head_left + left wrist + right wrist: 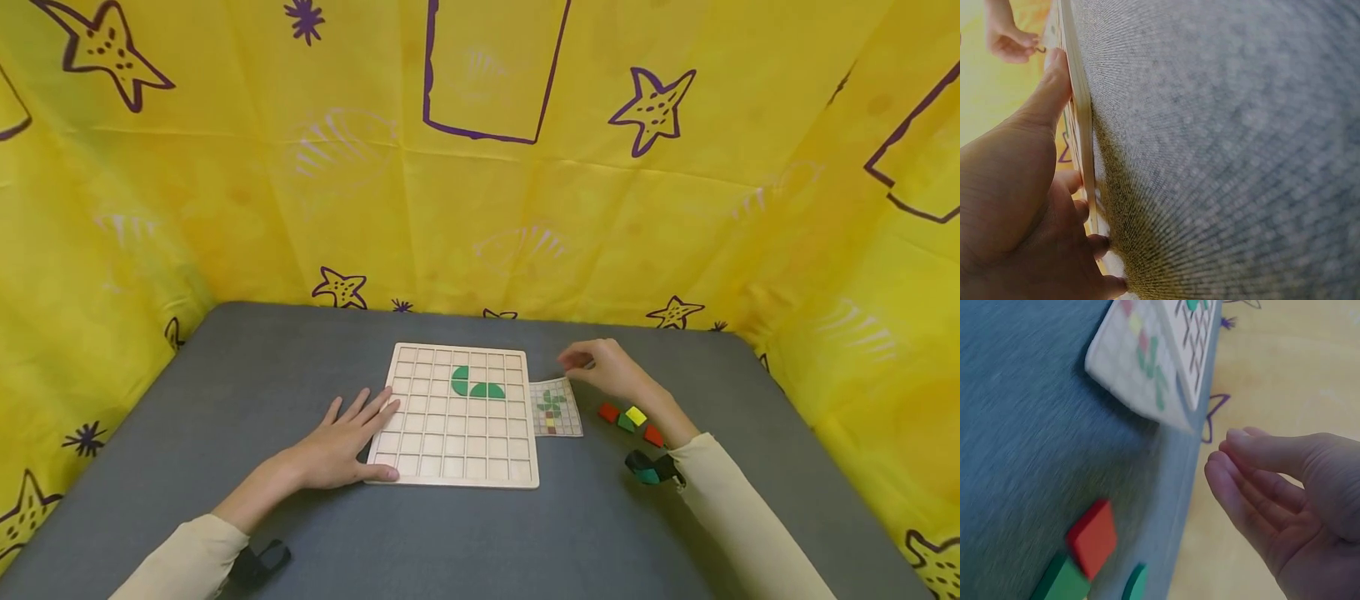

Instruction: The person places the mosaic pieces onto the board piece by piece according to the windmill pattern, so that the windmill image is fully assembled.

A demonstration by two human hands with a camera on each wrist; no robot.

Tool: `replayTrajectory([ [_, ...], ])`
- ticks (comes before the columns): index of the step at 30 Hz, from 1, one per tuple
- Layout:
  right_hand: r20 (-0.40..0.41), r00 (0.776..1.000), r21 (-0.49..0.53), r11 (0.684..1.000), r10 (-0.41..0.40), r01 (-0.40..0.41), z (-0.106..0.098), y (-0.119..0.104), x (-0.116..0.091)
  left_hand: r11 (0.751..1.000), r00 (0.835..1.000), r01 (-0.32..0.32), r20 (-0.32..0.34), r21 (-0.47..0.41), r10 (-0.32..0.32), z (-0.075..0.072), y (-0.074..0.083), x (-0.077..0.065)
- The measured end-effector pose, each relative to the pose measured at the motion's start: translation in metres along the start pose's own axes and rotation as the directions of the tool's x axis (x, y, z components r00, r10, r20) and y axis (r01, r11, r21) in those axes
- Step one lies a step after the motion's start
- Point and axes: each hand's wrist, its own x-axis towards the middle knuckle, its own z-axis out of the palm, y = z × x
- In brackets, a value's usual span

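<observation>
A wooden grid board (pixel 450 425) lies on the table, with several green quarter-circle pieces (pixel 460 382) in its cells. My left hand (pixel 341 446) rests on the board's left edge, fingers spread; in the left wrist view the thumb (pixel 1050 94) touches the rim. Beside the board's right edge lies a paper pattern card (pixel 572 421) printed with green, yellow and brown shapes. Its far corner curls up off the table in the right wrist view. My right hand (pixel 607 367) hovers by that corner, fingers loosely bent, thumb close to the fingertips. No held piece shows.
Right of the card are a red piece (pixel 608 412), a green piece (pixel 626 423), a yellow piece (pixel 636 416) and another red piece (pixel 654 436). A further green piece (pixel 1135 582) shows in the right wrist view. Yellow patterned cloth (pixel 450 208) surrounds the grey table (pixel 300 358).
</observation>
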Motion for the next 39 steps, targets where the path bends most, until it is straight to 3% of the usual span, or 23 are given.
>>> replayTrajectory([
  [11,0.021,0.997,-0.067,0.995,0.070,-0.068,-0.013,0.016,-0.028,1.000,1.000,-0.007,-0.011,0.005,0.007,0.000,0.000,0.000],
  [22,0.115,0.977,-0.036,0.983,0.180,-0.177,-0.018,0.027,-0.057,1.000,1.000,0.001,-0.003,0.006,-0.001,-0.001,0.001,0.000],
  [29,0.144,0.973,-0.022,0.984,0.180,-0.179,-0.017,0.032,-0.072,1.000,1.000,-0.006,-0.005,0.004,0.006,0.000,0.000,0.000],
  [39,0.122,0.979,-0.049,0.986,0.162,-0.158,-0.013,0.032,-0.078,1.000,1.000,-0.014,-0.015,0.005,0.015,0.001,-0.001,-0.001],
])
